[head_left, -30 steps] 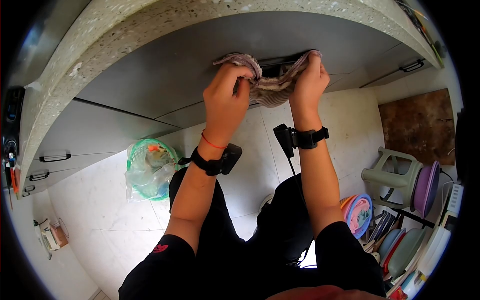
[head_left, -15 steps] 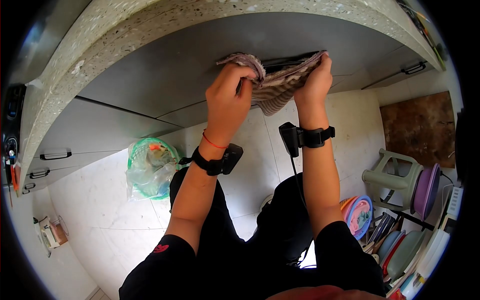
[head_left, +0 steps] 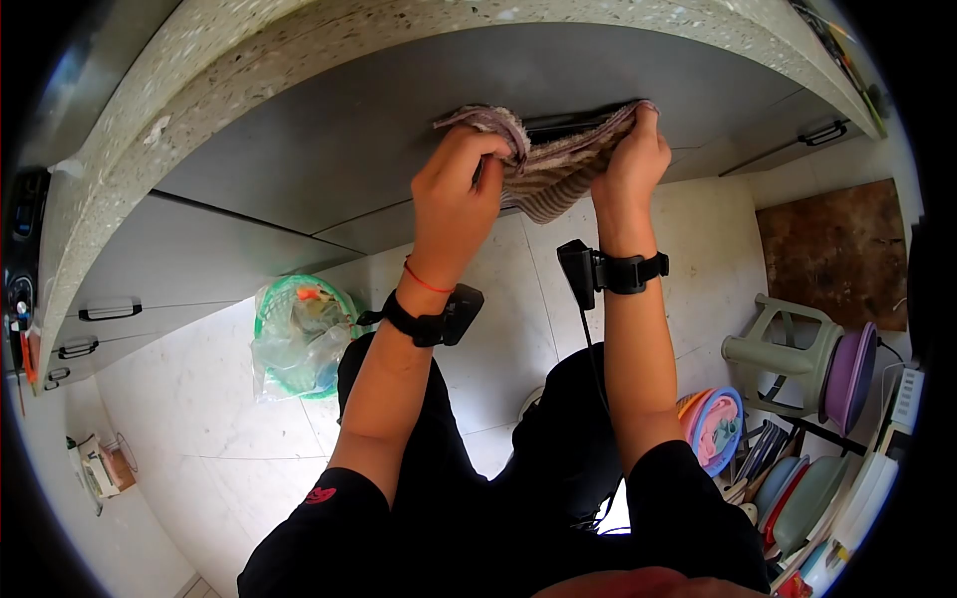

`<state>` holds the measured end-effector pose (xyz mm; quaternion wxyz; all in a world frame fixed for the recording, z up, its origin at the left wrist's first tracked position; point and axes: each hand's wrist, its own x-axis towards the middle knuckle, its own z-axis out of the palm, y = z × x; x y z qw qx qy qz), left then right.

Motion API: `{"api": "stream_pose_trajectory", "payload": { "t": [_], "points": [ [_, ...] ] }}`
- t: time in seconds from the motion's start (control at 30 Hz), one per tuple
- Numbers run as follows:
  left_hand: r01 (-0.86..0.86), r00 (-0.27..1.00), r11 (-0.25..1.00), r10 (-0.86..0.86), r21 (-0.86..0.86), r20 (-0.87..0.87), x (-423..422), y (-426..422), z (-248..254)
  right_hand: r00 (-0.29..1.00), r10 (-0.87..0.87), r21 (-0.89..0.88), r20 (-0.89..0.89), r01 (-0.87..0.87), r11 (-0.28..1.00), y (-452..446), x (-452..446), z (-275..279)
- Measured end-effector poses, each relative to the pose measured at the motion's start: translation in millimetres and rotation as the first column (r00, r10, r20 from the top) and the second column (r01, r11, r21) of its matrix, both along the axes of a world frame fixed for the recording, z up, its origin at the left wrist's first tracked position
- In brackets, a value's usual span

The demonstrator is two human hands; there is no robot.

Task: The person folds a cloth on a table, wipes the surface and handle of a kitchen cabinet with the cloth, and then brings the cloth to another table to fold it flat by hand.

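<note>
in front of a grey cabinet (head_left: 319, 130), below a speckled counter (head_left: 249, 72), a striped cloth (head_left: 553, 186) sags just by a dark bar (head_left: 560, 130); whether it loops over is unclear. the left hand (head_left: 457, 189) has its fingers curled closed on the bunched end; the right hand (head_left: 630, 169) pinches the opposite corner. the step looks like spreading the cloth; the next move seems to call for firm pinches and evened folds.

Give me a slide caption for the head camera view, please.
Left hand and right hand grip a striped cloth at a grey cabinet front beneath a speckled countertop.
</note>
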<state>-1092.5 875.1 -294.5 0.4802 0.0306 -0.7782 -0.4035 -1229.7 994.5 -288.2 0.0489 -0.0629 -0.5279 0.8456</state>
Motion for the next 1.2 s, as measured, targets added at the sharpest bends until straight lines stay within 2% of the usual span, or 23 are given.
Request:
{"api": "stream_pose_trajectory", "payload": {
  "t": [0.2, 0.3, 0.4, 0.7, 0.9, 1.2],
  "points": [
    [0.001, 1.0, 1.0, -0.002, -0.008, -0.01, 0.1, -0.7, 0.0, 0.993, -0.038, 0.146, -0.116, 0.055, 0.988, 4.6, -6.1, -13.2],
    [-0.001, 1.0, 1.0, 0.001, -0.003, -0.002, -1.1, 1.1, 1.0, 0.981, -0.07, 0.283, -0.183, 0.121, 0.952, 1.5, 3.7, -12.0],
    [-0.008, 1.0, 1.0, 0.008, -0.009, -0.005, -0.8, 0.9, 0.3, 0.982, -0.046, 0.314, -0.184, 0.103, 0.944, 3.7, 3.9, -8.4],
    [-0.03, 1.0, 0.999, 0.03, -0.031, -0.007, 0.2, 0.0, -1.8, 0.983, -0.031, 0.321, -0.182, 0.089, 0.943, 8.3, 0.8, -1.6],
    [-0.029, 1.0, 0.999, 0.029, -0.044, -0.012, -0.4, 1.3, -1.2, 0.985, 0.012, 0.192, -0.175, 0.022, 0.981, 10.7, -8.0, -12.3],
    [-0.037, 0.999, 0.998, 0.036, -0.053, -0.026, -3.3, 3.5, -0.6, 0.99, -0.025, 0.299, -0.136, 0.065, 0.952, 3.0, 4.2, -13.4]
  ]
}}
